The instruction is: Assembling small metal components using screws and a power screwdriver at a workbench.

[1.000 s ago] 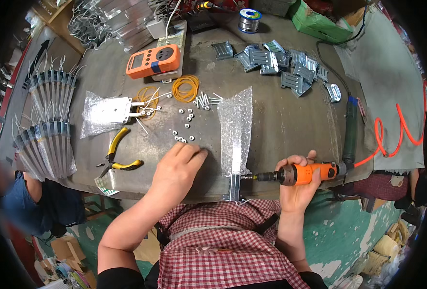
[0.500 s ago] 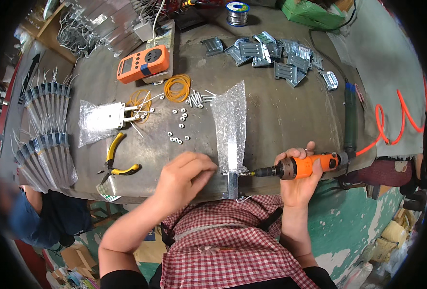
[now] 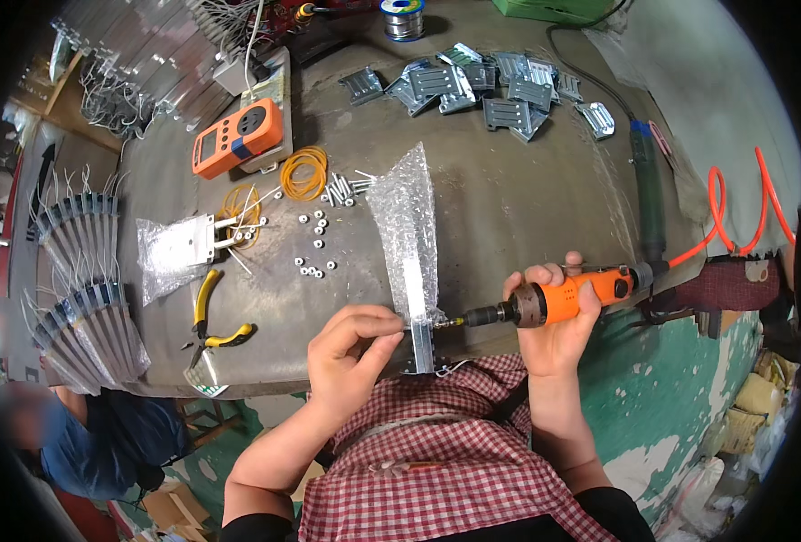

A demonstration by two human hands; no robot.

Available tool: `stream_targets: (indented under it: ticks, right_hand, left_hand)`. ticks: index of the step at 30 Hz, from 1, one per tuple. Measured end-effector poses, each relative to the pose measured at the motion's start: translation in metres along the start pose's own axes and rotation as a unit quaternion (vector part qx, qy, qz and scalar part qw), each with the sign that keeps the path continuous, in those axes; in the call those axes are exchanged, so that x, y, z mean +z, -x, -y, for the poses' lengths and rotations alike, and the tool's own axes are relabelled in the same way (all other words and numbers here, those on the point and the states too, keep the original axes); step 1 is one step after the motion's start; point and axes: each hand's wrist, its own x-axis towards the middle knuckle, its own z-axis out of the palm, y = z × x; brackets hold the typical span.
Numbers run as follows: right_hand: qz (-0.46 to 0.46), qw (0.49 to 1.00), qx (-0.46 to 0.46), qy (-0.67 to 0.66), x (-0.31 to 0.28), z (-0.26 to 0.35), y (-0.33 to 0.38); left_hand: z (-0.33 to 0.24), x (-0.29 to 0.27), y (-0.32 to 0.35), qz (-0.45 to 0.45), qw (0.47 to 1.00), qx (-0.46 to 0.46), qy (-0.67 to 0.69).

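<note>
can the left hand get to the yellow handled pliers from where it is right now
Probably yes. The left hand is pinching the metal strip, but the pliers lie just to its left on bare tabletop with nothing between them.

A grey workbench (image 3: 509, 208) carries pliers (image 3: 210, 316), metal brackets (image 3: 482, 86), small nuts (image 3: 314, 244) — and an orange meter (image 3: 238, 137).
</note>
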Motion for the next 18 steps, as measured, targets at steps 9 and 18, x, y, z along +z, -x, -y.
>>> stream_targets:
  ticks: [9,18]
  right_hand:
    - [-0.028,0.999,-0.013,0.034,0.001,-0.003,0.002]
    - [-0.025,1.000,-0.006,0.010,-0.004,-0.005,0.008]
  left_hand:
    - [0.002,-0.004,-0.006,0.040,0.996,0.048,-0.065]
    - [-0.039,-0.016,-0.041,0.328,0.897,-0.021,-0.296]
